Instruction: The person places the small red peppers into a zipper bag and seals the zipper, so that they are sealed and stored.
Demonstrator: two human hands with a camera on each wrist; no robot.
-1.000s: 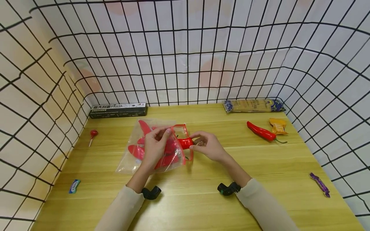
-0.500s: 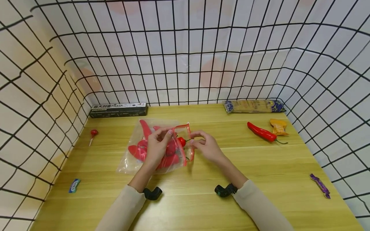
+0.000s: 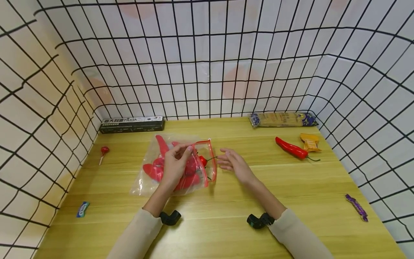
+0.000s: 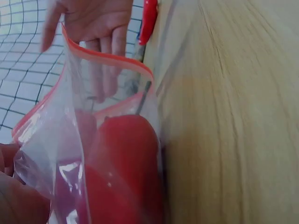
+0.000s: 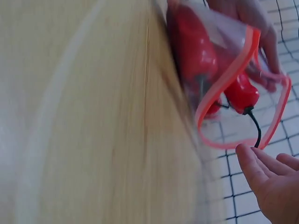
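A clear zip bag with a red-edged mouth lies on the table, holding several red chili peppers. My left hand pinches the bag's upper layer just behind the mouth. One red pepper sits at the opening, its dark stem pointing out toward the right hand. My right hand is just right of the mouth, fingers extended and holding nothing. In the right wrist view its fingertips are right at the red rim and the stem tip. The left wrist view shows the mouth gaping, with peppers inside.
Another red chili pepper lies at right beside an orange packet. At the back are a pasta box and a noodle pack. A lollipop, a blue wrapper and a purple candy lie near the sides. Black wire grid surrounds the table.
The right hand has let go of the pepper at the mouth, drawn back slightly to the right and straightened its fingers. That pepper has moved deeper into the bag. The left hand keeps its pinch.
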